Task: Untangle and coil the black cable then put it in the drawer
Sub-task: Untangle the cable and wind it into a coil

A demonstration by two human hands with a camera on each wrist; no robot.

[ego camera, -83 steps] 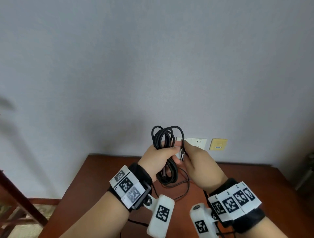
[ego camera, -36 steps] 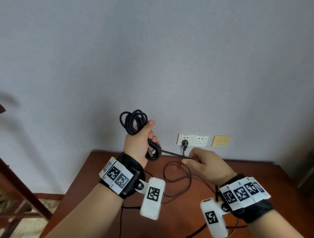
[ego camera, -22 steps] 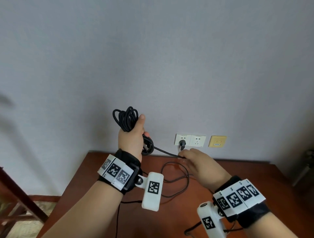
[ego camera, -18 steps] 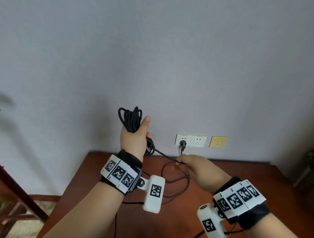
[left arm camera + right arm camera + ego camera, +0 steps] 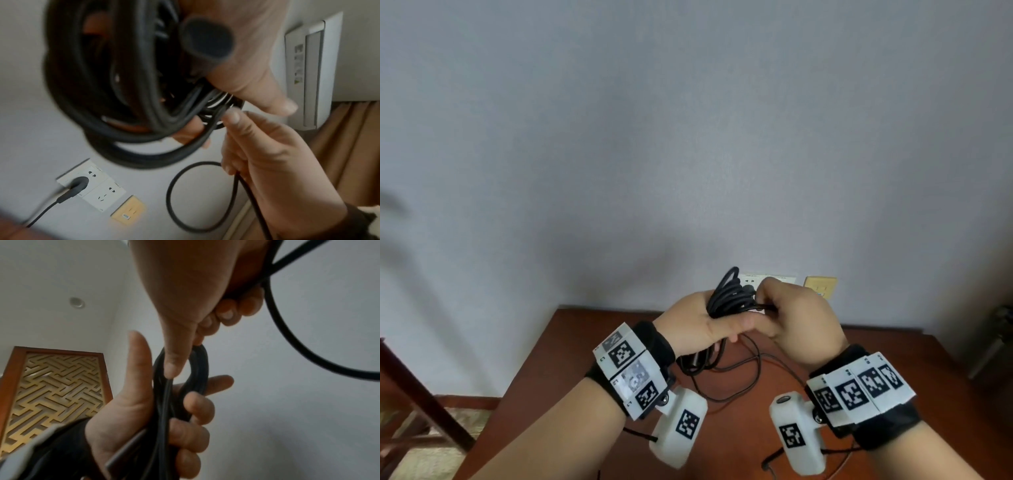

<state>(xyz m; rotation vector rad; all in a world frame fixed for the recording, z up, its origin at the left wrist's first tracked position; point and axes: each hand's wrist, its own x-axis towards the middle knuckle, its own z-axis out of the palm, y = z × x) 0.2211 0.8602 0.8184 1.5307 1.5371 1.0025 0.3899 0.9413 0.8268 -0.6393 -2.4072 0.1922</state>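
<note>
The black cable (image 5: 727,297) is gathered into a bundle of several loops and is held in the air above the far edge of the table (image 5: 599,346), in front of the wall. The left hand (image 5: 697,325) grips the bundle, with the fingers curled around the loops and the thumb extended across them. The right hand (image 5: 799,318) is just beside the left hand and touches the bundle; its thumb and forefinger pinch one strand of the cable against the loops, and the remaining fingers are curled around the same strand. From the right hand, the free length of cable hangs down in a slack curve and lies in loose bends on the brown table. On the wall behind the hands are a white double socket (image 5: 92,185), with a dark plug (image 5: 77,186) inserted, and a yellow wall plate (image 5: 820,286).
</note>
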